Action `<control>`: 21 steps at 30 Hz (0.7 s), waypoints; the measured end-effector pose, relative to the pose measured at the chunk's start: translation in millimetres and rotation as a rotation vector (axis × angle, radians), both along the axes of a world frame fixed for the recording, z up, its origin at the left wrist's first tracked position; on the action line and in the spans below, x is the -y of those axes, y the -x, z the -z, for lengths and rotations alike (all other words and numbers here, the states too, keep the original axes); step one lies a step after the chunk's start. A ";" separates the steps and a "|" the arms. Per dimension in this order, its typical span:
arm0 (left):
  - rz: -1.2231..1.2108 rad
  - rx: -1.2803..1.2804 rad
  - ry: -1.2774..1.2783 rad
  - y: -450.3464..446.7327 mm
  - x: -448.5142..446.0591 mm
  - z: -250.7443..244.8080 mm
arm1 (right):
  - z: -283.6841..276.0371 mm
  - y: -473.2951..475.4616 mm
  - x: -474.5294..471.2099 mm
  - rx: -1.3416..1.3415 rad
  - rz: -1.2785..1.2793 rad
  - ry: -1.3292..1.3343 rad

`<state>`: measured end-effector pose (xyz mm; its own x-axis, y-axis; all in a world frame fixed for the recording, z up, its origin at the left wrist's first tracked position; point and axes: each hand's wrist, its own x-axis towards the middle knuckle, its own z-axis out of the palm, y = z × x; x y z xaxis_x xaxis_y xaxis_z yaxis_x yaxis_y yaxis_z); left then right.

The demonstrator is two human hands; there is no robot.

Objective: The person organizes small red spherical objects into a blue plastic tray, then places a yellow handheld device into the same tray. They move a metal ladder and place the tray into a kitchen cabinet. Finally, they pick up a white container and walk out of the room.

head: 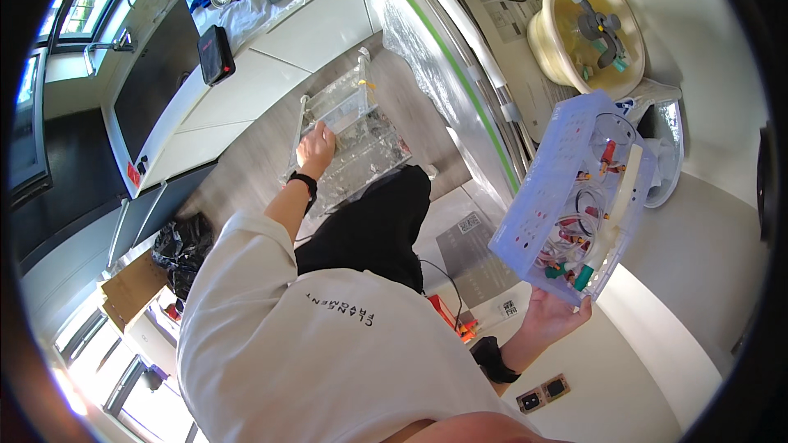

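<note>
My right hand grips the lower end of a lilac perforated plastic basket, which is held up at a tilt. Inside the basket lie coiled clear tubing, red and orange fittings, green pieces and a long cream-coloured bar. My left hand has its fingers curled above a dusty, stained step platform on the floor. Whether it touches the platform or holds something small cannot be made out.
A cream basin holds yellowish liquid and a grey-and-black fitting. Metal rails run beside it. A black case lies at the white counter's edge. A black plastic bag and cardboard box stand behind on the left.
</note>
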<state>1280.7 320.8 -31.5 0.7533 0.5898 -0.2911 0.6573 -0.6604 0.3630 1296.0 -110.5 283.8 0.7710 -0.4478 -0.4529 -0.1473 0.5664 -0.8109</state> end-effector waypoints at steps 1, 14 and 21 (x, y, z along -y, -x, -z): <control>-0.003 -0.020 0.004 -0.4 0.0 -0.6 | -0.9 -4.9 -4.4 0.006 -0.025 -0.002; 0.004 -0.208 0.040 -4.2 -4.6 8.1 | -32.8 -47.3 -44.4 -0.157 0.037 0.037; 0.011 -0.048 0.041 0.2 -4.5 11.2 | -48.4 -57.5 -62.7 -0.216 0.037 0.053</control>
